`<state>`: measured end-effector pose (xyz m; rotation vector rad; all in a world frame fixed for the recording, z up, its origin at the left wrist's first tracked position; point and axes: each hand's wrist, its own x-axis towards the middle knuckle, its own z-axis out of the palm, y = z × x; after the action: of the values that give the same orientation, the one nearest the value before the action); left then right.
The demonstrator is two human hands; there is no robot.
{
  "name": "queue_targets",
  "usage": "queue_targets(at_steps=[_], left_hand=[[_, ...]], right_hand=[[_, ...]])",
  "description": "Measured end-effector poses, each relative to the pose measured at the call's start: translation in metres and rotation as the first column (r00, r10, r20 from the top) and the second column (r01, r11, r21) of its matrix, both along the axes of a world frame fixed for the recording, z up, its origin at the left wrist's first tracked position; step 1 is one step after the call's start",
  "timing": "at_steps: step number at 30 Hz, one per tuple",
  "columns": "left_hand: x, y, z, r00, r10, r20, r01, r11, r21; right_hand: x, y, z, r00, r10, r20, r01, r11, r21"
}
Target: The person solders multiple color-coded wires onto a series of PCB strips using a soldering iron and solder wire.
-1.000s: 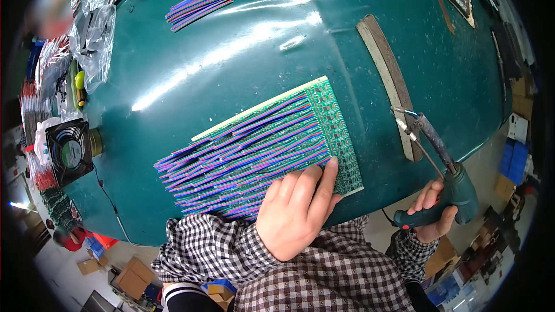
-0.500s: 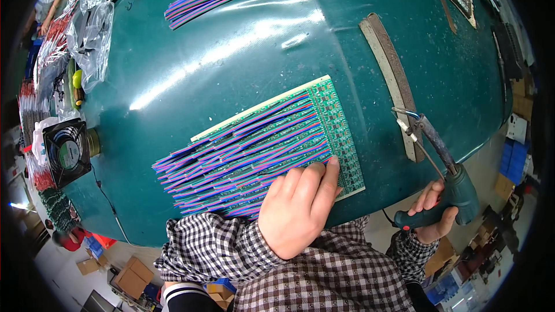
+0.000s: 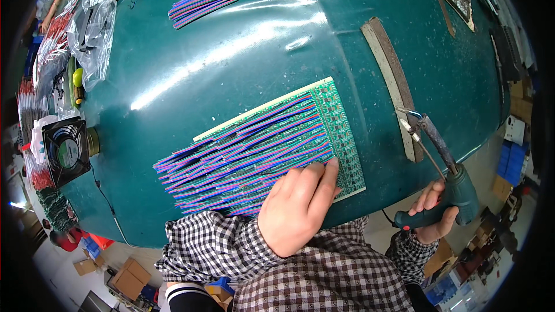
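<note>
Head view: note a green, rectangular circuit-board panel with cream edge strips, flat on a dark green, glossy table close to the near edge. Observe across the panel rows of thin, blue, pink-red and dark plastic-coated wires.

Find left hand palm down over the nearest wires, with fingers bent close together and forefinger tip touching down beside the wire ends. Cannot tell of any wire pinched beneath. Find right hand wrapped around the handle of a dark green, pistol-shaped soldering tool with a metal tip, well apart from the panel. Note the tip over a long, grey-brown bar; cannot confirm contact.

Judged as wire placement at the near rows, with soldering tool at the ready. For the next move, calls for a steady forefinger, wire ends lying flat, and a tip approach clear of the fingers.

Trace the panel's longer visible edge from lower left to upper right. Record wires roughly along that line, with inner ends toward upper right and loose ends past the left side.
</note>
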<state>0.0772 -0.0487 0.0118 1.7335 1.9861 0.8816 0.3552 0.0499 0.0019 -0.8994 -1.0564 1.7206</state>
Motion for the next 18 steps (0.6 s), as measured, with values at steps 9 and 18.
queue_targets(at_steps=[9,18], left_hand=[[-0.012,0.001,-0.004,0.991,-0.132,-0.007,0.132,0.991,-0.010],[-0.044,-0.012,0.047,0.948,-0.178,0.264,0.191,0.981,-0.024]], right_hand=[[0.000,0.002,0.001,1.000,0.005,0.014,-0.006,0.999,0.040],[0.002,0.008,0.005,1.000,-0.005,0.027,0.005,1.000,0.002]])
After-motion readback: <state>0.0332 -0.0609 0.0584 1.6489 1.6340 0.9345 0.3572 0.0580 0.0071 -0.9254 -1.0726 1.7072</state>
